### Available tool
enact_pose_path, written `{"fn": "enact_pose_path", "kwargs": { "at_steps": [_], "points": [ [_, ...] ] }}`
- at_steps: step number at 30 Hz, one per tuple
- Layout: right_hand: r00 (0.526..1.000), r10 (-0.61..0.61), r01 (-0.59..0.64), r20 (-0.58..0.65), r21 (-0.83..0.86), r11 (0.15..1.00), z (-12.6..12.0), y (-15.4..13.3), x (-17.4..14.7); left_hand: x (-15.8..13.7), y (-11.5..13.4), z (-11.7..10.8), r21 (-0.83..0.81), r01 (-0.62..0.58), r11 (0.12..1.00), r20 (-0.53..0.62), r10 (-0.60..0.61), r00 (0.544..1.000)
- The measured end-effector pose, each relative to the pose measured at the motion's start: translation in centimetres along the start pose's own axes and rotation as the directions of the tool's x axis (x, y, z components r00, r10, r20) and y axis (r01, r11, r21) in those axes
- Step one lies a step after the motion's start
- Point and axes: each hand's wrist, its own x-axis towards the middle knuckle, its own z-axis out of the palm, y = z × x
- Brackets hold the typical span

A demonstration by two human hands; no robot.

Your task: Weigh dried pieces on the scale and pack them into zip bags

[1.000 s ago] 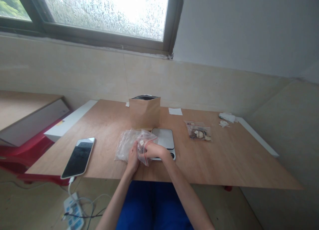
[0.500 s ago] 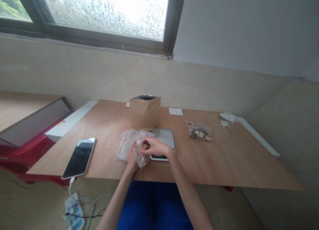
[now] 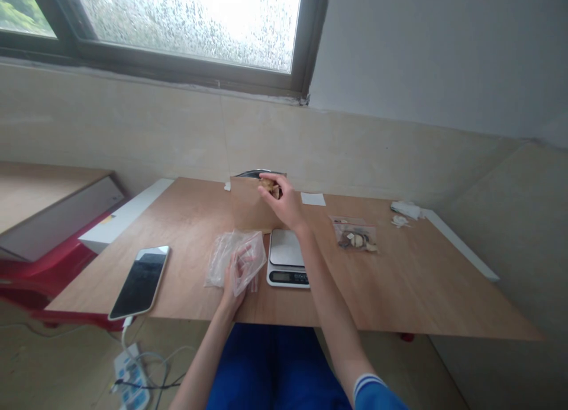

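Observation:
My right hand (image 3: 284,203) is raised in front of the brown paper pouch (image 3: 248,200), its fingers curled round brown dried pieces (image 3: 271,188), perhaps dried mushrooms. The pouch stands upright with its silvery mouth open. Closer to me, my left hand (image 3: 235,274) grips a clear zip bag (image 3: 254,262), through which its fingers show; no brown pieces show in that bag. More clear plastic bags (image 3: 217,262) lie flat beside and under the left hand. A white kitchen scale (image 3: 286,250) with a grey plate is partly covered by my right forearm.
A phone (image 3: 141,283) on a charging cable lies at the left front edge. To the right is a filled zip bag (image 3: 356,235) of dried pieces. White paper (image 3: 313,199) and crumpled tissues (image 3: 406,210) lie farther back. A power strip (image 3: 132,374) sits below the table.
My right hand has come out of the clear zip bag with the brown pieces and moved up to the pouch. The zip bag now looks flatter in my left hand, and the scale's display shows.

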Motion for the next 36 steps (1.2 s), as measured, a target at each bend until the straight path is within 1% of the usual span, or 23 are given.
{"fn": "enact_pose_path", "kwargs": {
  "at_steps": [1, 3, 5, 7, 10, 12, 15, 17, 20, 23, 25, 28, 30, 32, 34, 36],
  "points": [
    [0.997, -0.051, 0.049, -0.058, -0.041, 0.998, 0.2, 0.3, 1.4, -0.1, 0.0, 0.0, 0.006, -0.022, 1.000, 0.022, 0.022, 1.000],
    [0.985, -0.134, 0.121, -0.113, -0.113, 0.986, 0.8, 1.2, 3.8, -0.2, 0.2, 0.1, -0.004, -0.047, 0.999, 0.053, 0.047, 0.997],
    [0.980, -0.170, 0.150, -0.103, -0.183, 0.972, 1.7, 2.4, 5.5, -0.3, 0.3, 0.2, -0.030, -0.048, 0.998, 0.044, 0.049, 0.998],
    [0.984, -0.173, 0.154, -0.052, -0.253, 0.955, 2.6, 3.7, 6.4, -0.3, 0.6, 0.4, -0.050, -0.039, 0.998, 0.024, 0.040, 0.999],
    [0.989, -0.143, 0.144, 0.027, -0.324, 0.935, 3.6, 5.3, 6.3, -0.3, 1.0, 0.6, -0.070, 0.004, 0.998, -0.003, -0.004, 1.000],
    [0.991, -0.128, 0.132, 0.036, -0.330, 0.935, 3.9, 5.9, 5.9, -0.4, 1.3, 0.7, -0.072, 0.014, 0.997, -0.008, -0.015, 1.000],
    [0.991, -0.128, 0.132, 0.033, -0.308, 0.942, 3.7, 6.2, 5.4, -0.5, 1.6, 0.9, -0.084, 0.024, 0.996, -0.002, -0.025, 1.000],
    [0.991, -0.121, 0.132, 0.055, -0.310, 0.942, 3.4, 5.8, 5.3, -0.5, 1.5, 0.9, -0.095, 0.046, 0.994, 0.006, -0.046, 0.999],
    [0.996, -0.051, 0.076, 0.074, -0.381, 0.922, 3.1, 4.8, 5.2, -0.5, 1.3, 0.8, -0.087, 0.041, 0.995, 0.026, -0.039, 0.999],
    [0.998, 0.054, -0.025, 0.045, -0.498, 0.867, 3.3, 3.8, 5.3, -0.4, 1.0, 0.6, -0.054, 0.031, 0.998, 0.033, -0.029, 0.999],
    [0.993, 0.120, -0.101, -0.002, -0.554, 0.827, 3.6, 3.6, 5.4, -0.4, 1.0, 0.5, -0.037, 0.036, 0.999, 0.023, -0.035, 0.999],
    [0.976, 0.188, -0.216, -0.109, -0.582, 0.784, 4.2, 3.9, 5.7, -0.4, 1.1, 0.7, -0.032, 0.035, 0.999, 0.008, -0.035, 0.999],
    [0.967, 0.187, -0.253, -0.172, -0.577, 0.777, 4.6, 4.3, 5.8, -0.4, 1.3, 0.8, -0.048, 0.037, 0.998, 0.014, -0.036, 0.999],
    [0.965, 0.159, -0.253, -0.210, -0.569, 0.782, 4.9, 4.8, 6.0, -0.5, 1.5, 1.0, -0.061, 0.038, 0.997, 0.025, -0.036, 0.999],
    [0.965, 0.147, -0.248, -0.218, -0.562, 0.789, 5.1, 5.1, 6.1, -0.5, 1.6, 1.0, -0.054, 0.034, 0.998, 0.034, -0.032, 0.999],
    [0.968, 0.163, -0.244, -0.192, -0.562, 0.790, 5.0, 5.1, 6.2, -0.5, 1.7, 1.0, -0.038, 0.030, 0.999, 0.039, -0.029, 0.999]
  ]
}}
